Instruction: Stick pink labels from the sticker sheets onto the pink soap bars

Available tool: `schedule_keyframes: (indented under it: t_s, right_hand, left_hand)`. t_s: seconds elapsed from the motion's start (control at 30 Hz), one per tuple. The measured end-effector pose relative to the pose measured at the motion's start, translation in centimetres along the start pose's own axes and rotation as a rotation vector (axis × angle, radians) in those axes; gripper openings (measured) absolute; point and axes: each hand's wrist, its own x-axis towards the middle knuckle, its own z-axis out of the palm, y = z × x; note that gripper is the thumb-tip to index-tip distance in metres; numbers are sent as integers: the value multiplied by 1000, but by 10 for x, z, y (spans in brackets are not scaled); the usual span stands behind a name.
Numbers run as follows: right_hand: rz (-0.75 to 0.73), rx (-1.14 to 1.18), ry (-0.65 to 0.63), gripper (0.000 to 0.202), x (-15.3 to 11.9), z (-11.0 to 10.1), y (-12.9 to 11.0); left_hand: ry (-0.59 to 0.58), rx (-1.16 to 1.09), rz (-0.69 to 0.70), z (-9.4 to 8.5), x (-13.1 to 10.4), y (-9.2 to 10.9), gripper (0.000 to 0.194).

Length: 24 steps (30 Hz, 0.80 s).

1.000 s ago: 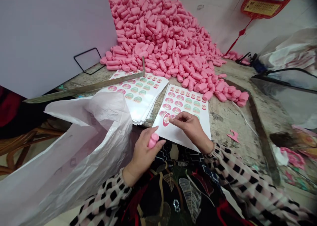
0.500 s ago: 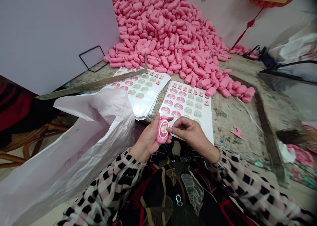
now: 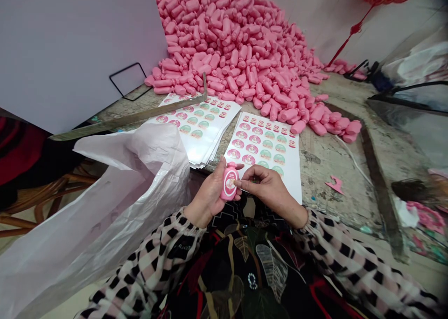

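A small pink toy bottle (image 3: pixel 228 197) stands upright in my left hand (image 3: pixel 209 192), gripped between the thumb and the fingers behind it. On its front is a pink oval sticker (image 3: pixel 231 174) with a white rim and printed lettering. My right hand (image 3: pixel 271 188) is curled closed, its thumb tip touching the sticker's right side and covering part of it. Beneath and beyond my hands lies a sticker sheet (image 3: pixel 291 169) with rows of pink and green labels. To its left is a stack of similar sheets (image 3: pixel 206 146).
A large heap of pink bottles (image 3: pixel 238 53) rises at the back of the worn table (image 3: pixel 315 165). A metal strip (image 3: pixel 140 116) lies over the sheet stack. A white plastic bag (image 3: pixel 154 174) hangs at the left. A pink scrap (image 3: pixel 335 184) and a dark bar (image 3: pixel 381 188) are at right.
The bottle has turned slightly, and its sticker lettering shows more clearly. Both hands keep nearly the same position, with the right thumb still on the sticker.
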Motion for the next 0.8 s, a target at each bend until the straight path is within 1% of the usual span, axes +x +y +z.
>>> schedule_keyframes:
  t_s: [0.17,0.4,0.53,0.67,0.8]
  right_hand:
    - [21,-57,10,25,0,1,3]
    - [21,-72,13,25,-1,1,6]
    - [38,-86,15,25,-1,1,7]
    - [55,-101,19,24,-1,1,7]
    - [49,-162,32,23,-1,1,8]
  left_hand:
    - [5,7,7,1,0,0,61]
    - [4,11,20,0,2,-3,59]
    - [21,19,24,1,1,-3,59]
    - [42,42,60,2,1,-4,60]
    - [56,71,74,1,2,-5,62]
